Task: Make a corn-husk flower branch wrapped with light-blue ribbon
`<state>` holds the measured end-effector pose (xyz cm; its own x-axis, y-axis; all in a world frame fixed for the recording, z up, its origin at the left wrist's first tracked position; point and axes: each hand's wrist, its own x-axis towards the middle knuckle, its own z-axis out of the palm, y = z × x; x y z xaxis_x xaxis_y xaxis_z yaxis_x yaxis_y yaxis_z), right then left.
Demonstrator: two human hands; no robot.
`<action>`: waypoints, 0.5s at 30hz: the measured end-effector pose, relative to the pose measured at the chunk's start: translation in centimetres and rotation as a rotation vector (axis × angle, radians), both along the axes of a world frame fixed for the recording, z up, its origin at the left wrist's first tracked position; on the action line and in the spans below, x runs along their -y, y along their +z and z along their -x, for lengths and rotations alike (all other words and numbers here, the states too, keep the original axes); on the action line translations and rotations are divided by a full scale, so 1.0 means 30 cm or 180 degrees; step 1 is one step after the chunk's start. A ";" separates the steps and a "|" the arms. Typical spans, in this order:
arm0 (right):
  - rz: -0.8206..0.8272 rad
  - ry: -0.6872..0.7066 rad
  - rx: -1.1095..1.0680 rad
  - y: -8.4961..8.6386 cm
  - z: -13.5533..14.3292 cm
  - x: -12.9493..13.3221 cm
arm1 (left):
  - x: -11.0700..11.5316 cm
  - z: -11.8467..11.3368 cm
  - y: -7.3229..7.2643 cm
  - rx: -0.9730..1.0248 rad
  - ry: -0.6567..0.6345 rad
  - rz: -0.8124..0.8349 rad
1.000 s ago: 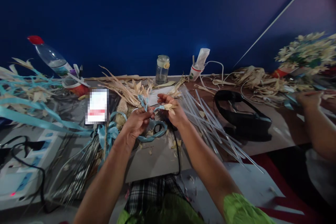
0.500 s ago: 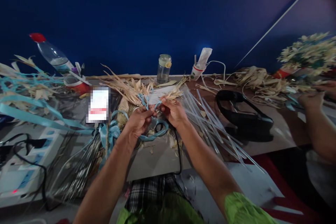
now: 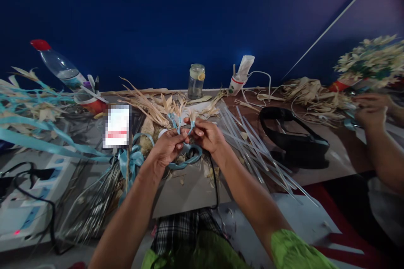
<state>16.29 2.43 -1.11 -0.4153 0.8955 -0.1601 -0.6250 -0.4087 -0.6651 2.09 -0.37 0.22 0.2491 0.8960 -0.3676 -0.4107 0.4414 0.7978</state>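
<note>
My left hand is closed in a pinch on the blue-wrapped stems of small dried-husk flowers, which stand up above its fingertips. My right hand is just beside it, almost touching, with its thumb and fingers closed around the blue stem of another husk flower. That flower points upward. Below both hands a light blue ribbon curves in a loop over the table. Behind the fingers lies a spread of dry husk strips.
A phone stands at left, near a bundle of wires and a power strip. Clear plastic sticks and a black headset lie at right. A jar stands behind. A co-worker's hands are at far right.
The flower in my right hand has swung from leaning right to upright, close to the flowers in my left. The right fingers have shifted on its stem.
</note>
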 end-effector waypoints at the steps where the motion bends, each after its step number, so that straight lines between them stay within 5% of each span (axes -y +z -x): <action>1: -0.0050 -0.0113 0.0070 0.001 0.000 -0.001 | -0.001 0.000 -0.002 -0.0025 0.0009 -0.0043; 6: 0.0074 -0.0618 0.0467 0.008 0.011 -0.003 | -0.005 -0.002 -0.018 -0.0218 0.0000 -0.0206; 15: 0.0036 -0.0323 0.0522 0.006 -0.021 -0.009 | 0.002 -0.010 -0.007 -0.0240 -0.0133 -0.0086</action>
